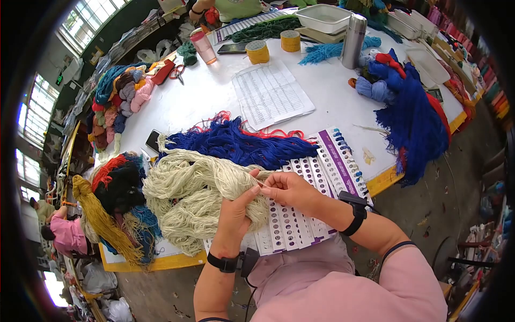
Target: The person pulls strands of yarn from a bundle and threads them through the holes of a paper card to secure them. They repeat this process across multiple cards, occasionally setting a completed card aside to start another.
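A large pale cream hank of yarn (182, 177) lies spread at the table's near edge. My left hand (237, 208) is wrapped round its right end, thumb on top. Close beside it my right hand (292, 189) is closed in a pinch near the left fingertips, on what looks like a thin cream strand of yarn (261, 184). Below and right of my hands lie white punched thread cards (284, 231) with purple strips and rows of holes. Behind the cream hank is a deep blue hank (236, 142) with some red yarn (276, 133) along its far side.
Printed sheets (273, 94) lie mid-table. A steel flask (354, 42), a pink bottle (203, 45), tape rolls (257, 52) and a white tray (323, 19) stand farther back. Yarn heaps (115, 102) line the left; blue yarn (410, 123) overhangs the right edge. Another person (70, 233) is at far left.
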The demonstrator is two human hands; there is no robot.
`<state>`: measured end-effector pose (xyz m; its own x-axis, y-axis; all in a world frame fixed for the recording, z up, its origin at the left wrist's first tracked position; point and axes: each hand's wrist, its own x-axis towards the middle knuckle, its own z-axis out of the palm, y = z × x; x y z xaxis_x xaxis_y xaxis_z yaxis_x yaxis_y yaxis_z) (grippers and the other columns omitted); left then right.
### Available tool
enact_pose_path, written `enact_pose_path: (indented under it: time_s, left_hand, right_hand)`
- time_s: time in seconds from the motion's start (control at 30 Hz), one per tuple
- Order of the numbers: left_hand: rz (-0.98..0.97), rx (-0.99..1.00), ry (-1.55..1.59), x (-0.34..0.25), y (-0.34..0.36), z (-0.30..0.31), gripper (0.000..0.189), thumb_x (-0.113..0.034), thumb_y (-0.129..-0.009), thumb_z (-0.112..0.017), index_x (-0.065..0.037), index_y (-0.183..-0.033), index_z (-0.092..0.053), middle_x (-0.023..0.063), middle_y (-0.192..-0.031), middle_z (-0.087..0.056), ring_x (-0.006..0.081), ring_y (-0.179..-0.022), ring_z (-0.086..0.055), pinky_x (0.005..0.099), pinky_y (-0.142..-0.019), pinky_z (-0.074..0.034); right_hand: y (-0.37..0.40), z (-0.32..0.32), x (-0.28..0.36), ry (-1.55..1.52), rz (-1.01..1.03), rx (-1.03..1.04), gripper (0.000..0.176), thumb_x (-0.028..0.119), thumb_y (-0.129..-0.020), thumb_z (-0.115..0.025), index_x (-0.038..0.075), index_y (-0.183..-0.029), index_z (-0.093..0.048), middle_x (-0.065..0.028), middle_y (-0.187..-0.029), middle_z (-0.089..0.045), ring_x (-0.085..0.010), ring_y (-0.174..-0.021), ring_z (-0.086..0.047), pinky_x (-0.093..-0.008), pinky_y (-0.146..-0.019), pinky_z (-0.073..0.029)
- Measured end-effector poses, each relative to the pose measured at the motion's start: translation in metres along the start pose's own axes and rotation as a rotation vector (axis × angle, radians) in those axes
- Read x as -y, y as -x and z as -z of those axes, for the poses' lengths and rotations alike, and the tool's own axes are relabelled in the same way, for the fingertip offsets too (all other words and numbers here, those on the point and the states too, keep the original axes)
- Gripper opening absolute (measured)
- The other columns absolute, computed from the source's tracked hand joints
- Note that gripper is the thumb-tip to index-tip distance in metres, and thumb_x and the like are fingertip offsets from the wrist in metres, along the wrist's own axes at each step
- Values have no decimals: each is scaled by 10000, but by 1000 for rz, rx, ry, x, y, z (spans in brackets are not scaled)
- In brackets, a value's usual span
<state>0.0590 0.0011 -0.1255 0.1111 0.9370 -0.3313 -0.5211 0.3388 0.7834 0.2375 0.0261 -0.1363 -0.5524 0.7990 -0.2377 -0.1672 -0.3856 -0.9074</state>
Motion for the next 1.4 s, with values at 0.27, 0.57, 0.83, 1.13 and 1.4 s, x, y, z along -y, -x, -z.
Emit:
enact_pose_path:
  time_s: [0.27,0.57,0.83,1.13,1.4]
  left_hand:
    - [8,33,0,2,0,6,497,40,-848,-651,7,-1322,-508,108,-1266,-578,175,-1102,-593,322,-954,-488]
    - [-2,47,-24,0,1,7,492,52,-833,-626,26,-1312,-517,132,-1153,-634,179,-1037,-626,313,-913,-507]
    - [3,34,-25,2,-1,6,497,57,-833,-626,9,-1315,-511,109,-1264,-589,169,-1115,-579,321,-960,-473]
    - [-12,32,-17,2,0,5,489,69,-828,-628,4,-1298,-509,117,-1315,-560,189,-1145,-571,333,-990,-465]
    - [-6,13,-4,1,-1,5,481,60,-830,-646,13,-1291,-519,110,-1248,-592,184,-1089,-600,327,-945,-494]
  right_hand:
    - [-3,7,-4,-119,-6,26,153,209,-971,-597,73,-898,-593,36,-733,-538,-39,-606,-455,-183,-526,-357]
    - [-4,8,-8,-186,-2,14,139,191,-1000,-547,71,-931,-561,28,-756,-566,-32,-618,-480,-180,-530,-389]
    - [-5,-2,-2,-148,-21,-73,124,194,-988,-564,81,-938,-558,39,-738,-536,-27,-593,-431,-177,-515,-351]
    - [-2,2,-3,-8,-35,-10,142,220,-947,-633,86,-935,-589,62,-696,-493,-26,-587,-399,-202,-507,-314]
    - [-4,-2,-4,74,48,-30,147,212,-951,-629,70,-926,-603,54,-739,-525,-25,-618,-416,-204,-540,-339]
